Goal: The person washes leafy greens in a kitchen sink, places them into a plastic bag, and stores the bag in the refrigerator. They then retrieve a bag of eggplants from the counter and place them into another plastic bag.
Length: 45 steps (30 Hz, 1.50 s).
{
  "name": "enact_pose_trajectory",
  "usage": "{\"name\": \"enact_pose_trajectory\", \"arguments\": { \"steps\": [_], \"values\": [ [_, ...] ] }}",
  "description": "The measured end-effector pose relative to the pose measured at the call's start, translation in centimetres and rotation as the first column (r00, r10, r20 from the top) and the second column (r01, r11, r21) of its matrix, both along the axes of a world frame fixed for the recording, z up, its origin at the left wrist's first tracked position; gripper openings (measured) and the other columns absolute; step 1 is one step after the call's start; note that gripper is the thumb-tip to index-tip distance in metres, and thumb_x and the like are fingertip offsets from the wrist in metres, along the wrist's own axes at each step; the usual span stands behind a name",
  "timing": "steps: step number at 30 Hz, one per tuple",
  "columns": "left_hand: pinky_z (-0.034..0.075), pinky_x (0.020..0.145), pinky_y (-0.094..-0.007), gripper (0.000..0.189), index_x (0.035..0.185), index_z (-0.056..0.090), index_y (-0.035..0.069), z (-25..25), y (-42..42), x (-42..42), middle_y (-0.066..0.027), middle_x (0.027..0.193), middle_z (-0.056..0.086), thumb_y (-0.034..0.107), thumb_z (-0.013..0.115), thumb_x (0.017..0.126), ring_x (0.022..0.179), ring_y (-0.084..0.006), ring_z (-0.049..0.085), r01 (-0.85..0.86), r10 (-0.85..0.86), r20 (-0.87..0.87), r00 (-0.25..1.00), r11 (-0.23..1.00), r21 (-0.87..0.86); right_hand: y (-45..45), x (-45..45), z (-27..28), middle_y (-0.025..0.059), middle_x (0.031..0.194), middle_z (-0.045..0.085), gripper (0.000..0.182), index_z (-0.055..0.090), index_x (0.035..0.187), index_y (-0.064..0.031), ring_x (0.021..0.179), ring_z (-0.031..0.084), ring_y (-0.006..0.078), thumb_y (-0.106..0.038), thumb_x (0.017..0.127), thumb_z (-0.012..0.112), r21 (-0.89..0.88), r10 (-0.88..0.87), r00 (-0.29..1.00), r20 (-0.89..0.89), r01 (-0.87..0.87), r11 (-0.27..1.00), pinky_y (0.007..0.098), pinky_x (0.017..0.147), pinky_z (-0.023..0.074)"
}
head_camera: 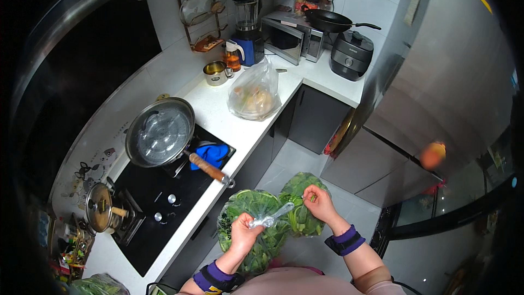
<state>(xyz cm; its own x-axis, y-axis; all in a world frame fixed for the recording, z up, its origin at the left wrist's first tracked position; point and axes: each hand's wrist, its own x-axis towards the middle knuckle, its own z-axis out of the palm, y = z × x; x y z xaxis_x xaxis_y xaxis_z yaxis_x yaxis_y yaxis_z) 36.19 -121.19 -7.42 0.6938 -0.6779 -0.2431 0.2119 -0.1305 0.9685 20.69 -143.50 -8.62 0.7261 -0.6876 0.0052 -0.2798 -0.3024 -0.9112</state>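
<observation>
My left hand (245, 232) grips the twisted neck of a clear plastic bag of leafy greens (262, 250), which hangs below it in front of me. The gathered plastic neck (282, 212) sticks out from my fingers towards the right. My right hand (317, 201) is over a second bag of leafy greens (301, 219), thumb and fingers pinched together at its top. Most of the plastic inside that pinch is hidden. The two bags touch side by side, apart from the counter edge. Both forearms wear purple wristbands (348, 241).
A lidded pan (161, 133) with a wooden handle (206, 168) jutting past the counter edge sits on the black hob (159, 209), beside a blue cloth (208, 155). A smaller lidded pot (99, 209) stands nearer. Another plastic bag (256, 98) lies on the white counter (213, 110). A fridge (430, 90) stands right.
</observation>
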Motion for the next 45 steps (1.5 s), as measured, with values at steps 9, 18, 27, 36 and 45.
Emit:
{"name": "enact_pose_trajectory", "arguments": {
  "steps": [9,18,27,36,45],
  "values": [
    [0.034,0.057,-0.0207,0.037,0.071,0.040,0.012,-2.8,-8.1,2.6,0.0062,0.067,0.045,-0.010,0.070,0.069,0.062,-0.0037,0.040,-0.317,0.317,-0.015,0.948,0.946,-0.071,-11.9,10.2,-0.1,-0.0026,0.070,0.053,0.011,0.056,0.091,-0.0093,0.055,0.046,0.0073,-0.004,0.082,0.061,-0.022,0.238,0.970,0.059,-0.237,0.971,0.0252,0.052,0.0368],
    [0.035,0.059,-0.0207,0.037,0.071,0.041,0.011,-3.0,-12.5,1.4,0.0058,0.069,0.046,-0.010,0.071,0.069,0.063,-0.0041,0.040,-0.697,0.697,0.000,0.717,0.717,-0.007,-18.4,28.5,0.9,-0.0021,0.073,0.052,0.012,0.056,0.090,-0.0066,0.065,0.047,0.0056,0.000,0.081,0.061,0.012,0.617,0.742,0.261,-0.642,0.767,0.0228,0.057,0.0395],
    [0.034,0.059,-0.0199,0.036,0.072,0.042,0.012,-1.7,-16.3,-1.2,0.0059,0.069,0.046,-0.010,0.071,0.068,0.062,-0.0038,0.040,-0.852,0.851,0.023,0.524,0.524,-0.001,-16.2,37.3,-1.2,0.0076,0.087,0.063,0.013,0.054,0.095,-0.0089,0.085,0.064,0.0280,-0.011,0.086,0.063,-0.278,0.746,0.640,0.185,-0.694,0.665,0.0387,0.071,0.0500],
    [0.036,0.060,-0.0206,0.036,0.074,0.042,0.012,-1.4,-16.6,-4.6,0.0057,0.070,0.047,-0.010,0.070,0.069,0.063,-0.0043,0.041,-0.824,0.823,0.055,0.566,0.566,0.008,-17.0,29.2,-0.5,0.0097,0.115,0.054,0.029,0.058,0.113,-0.0095,0.097,0.061,0.0277,-0.006,0.085,0.064,-0.399,0.685,0.664,0.300,-0.564,0.722,0.0365,0.081,0.0515],
    [0.033,0.058,-0.0217,0.036,0.070,0.040,0.011,-3.1,-19.8,-11.2,0.0059,0.067,0.043,-0.007,0.071,0.068,0.063,-0.0046,0.037,-0.647,0.648,0.060,0.759,0.761,-0.038,-26.1,3.0,-9.5,0.0021,0.102,0.066,0.015,0.065,0.106,-0.0057,0.085,0.062,0.0108,-0.010,0.091,0.064,0.236,0.269,0.949,0.165,-0.302,0.924,0.0268,0.075,0.0506]
  ]
}}
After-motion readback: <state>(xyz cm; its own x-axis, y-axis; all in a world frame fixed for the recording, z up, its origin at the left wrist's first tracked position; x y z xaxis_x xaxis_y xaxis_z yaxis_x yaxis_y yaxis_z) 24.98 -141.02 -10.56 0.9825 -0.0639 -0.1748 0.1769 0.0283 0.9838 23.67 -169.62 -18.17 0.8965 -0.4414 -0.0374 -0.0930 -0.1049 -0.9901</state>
